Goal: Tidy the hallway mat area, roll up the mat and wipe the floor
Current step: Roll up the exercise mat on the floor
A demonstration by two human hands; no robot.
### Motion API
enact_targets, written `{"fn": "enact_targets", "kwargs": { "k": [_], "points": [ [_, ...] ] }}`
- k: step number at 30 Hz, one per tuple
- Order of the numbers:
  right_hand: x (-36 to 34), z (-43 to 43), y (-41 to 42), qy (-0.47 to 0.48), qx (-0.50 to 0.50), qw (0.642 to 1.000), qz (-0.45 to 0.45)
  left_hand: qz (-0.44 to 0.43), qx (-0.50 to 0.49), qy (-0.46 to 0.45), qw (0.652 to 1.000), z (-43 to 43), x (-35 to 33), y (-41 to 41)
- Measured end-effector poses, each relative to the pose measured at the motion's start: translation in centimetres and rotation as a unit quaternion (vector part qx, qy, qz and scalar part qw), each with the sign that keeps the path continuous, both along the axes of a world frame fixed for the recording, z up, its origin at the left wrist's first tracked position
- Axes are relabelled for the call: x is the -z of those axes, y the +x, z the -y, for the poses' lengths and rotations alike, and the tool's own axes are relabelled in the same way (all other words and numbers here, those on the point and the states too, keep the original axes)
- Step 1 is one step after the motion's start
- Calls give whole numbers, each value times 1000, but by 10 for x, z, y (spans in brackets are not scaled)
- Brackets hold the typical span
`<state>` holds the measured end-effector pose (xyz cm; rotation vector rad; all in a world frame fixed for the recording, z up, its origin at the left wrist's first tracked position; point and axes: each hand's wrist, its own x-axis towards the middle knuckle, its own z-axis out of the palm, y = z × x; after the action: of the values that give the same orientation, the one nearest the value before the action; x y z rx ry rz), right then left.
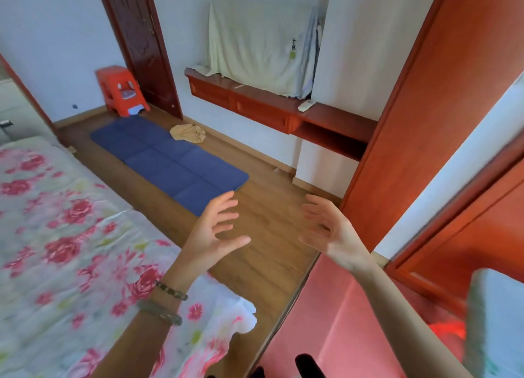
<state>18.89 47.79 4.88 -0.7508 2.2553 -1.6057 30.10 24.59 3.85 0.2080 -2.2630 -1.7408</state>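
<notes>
Your left hand (215, 230) and right hand (329, 230) are spread and hold nothing. The mat (167, 156) lies flat on the floor (269, 207) ahead. Start rolling and the cloth (188, 133) (touching its edge) could get caught.

The room has white walls (71, 37) and a wood-plank floor (263, 216). A dark red door (139, 42) stands at the far wall, with a red plastic stool (120, 89) beside it. A wall-mounted red-brown shelf unit (272, 108) carries a cloth-covered object (255, 45); a bed with floral sheet (65, 235) occupies the left side.
</notes>
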Motion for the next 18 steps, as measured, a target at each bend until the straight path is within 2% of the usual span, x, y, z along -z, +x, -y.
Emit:
{"fn": "enact_targets", "kwargs": {
  "k": [8,18],
  "points": [
    [13,53,-132,18,-47,999,4,33,-59,-8,998,55,27,-107],
    [29,133,-360,24,-136,990,38,42,-156,-35,986,104,37,-283]
  ]
}}
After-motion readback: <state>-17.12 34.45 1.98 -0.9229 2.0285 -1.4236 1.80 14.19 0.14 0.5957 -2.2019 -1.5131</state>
